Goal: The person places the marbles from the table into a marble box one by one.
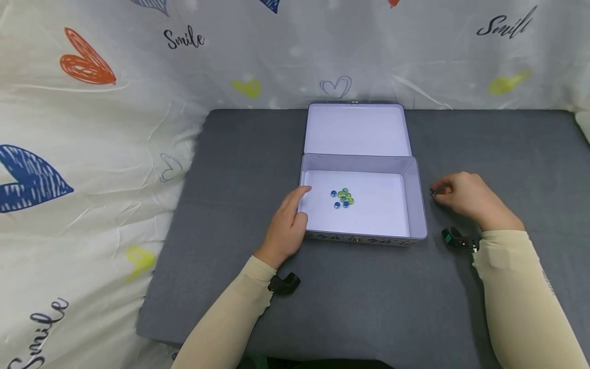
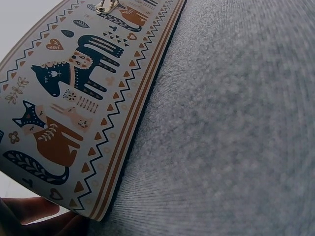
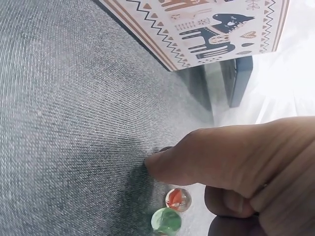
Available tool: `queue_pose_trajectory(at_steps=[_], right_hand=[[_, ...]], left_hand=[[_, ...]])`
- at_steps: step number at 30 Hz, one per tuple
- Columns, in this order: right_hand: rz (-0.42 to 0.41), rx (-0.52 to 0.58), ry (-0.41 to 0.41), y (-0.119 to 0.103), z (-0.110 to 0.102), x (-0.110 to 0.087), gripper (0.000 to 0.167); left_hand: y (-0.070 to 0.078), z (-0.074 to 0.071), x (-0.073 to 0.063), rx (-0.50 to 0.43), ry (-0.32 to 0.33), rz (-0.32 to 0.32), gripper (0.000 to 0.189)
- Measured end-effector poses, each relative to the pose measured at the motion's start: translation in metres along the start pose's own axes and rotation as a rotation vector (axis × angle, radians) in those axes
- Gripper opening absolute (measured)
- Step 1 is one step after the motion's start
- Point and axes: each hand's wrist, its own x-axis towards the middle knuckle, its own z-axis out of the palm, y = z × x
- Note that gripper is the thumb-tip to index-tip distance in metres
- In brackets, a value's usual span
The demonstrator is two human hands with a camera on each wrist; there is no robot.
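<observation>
A shallow tin box (image 1: 364,231) lies with its lid laid back. Inside are several blue and green glass marbles (image 1: 345,204). My left hand (image 1: 288,225) grips the box's left wall, a finger over the rim; in the left wrist view its fingers (image 2: 32,209) are at the box's lower corner. To the right of the box, my right hand (image 1: 467,200) is low at the table with thumb and fingers bent together. An orange-and-clear marble (image 3: 178,199) and a green marble (image 3: 166,221) show beside its thumb; I cannot tell whether its fingertips pinch another.
A dark grey cloth covers the table (image 1: 350,302). The open lid (image 1: 357,129) leans back at the far side of the box. White fabric (image 1: 286,56) printed with hearts and the word Smile hangs behind and to the left. A metal clasp (image 2: 107,5) sits on the box's front.
</observation>
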Motion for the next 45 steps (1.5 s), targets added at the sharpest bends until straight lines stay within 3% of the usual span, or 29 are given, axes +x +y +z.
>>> queue_pose_trajectory(at_steps=[8, 16, 32, 45], right_hand=[[0.034, 0.020, -0.004, -0.005, -0.009, -0.008, 0.028], [0.032, 0.009, 0.004, -0.025, -0.028, -0.009, 0.031], [-0.047, -0.019, 0.087, -0.066, -0.047, 0.005, 0.029], [-0.072, 0.048, 0.036, -0.115, -0.050, 0.024, 0.029]], left_hand=[[-0.001, 0.002, -0.001, 0.001, 0.008, 0.006, 0.060], [-0.003, 0.000, 0.000, -0.002, 0.016, 0.011, 0.060], [-0.005, 0.000, 0.002, 0.018, 0.009, 0.011, 0.059], [-0.004, 0.001, 0.001, 0.017, 0.000, 0.006, 0.060]])
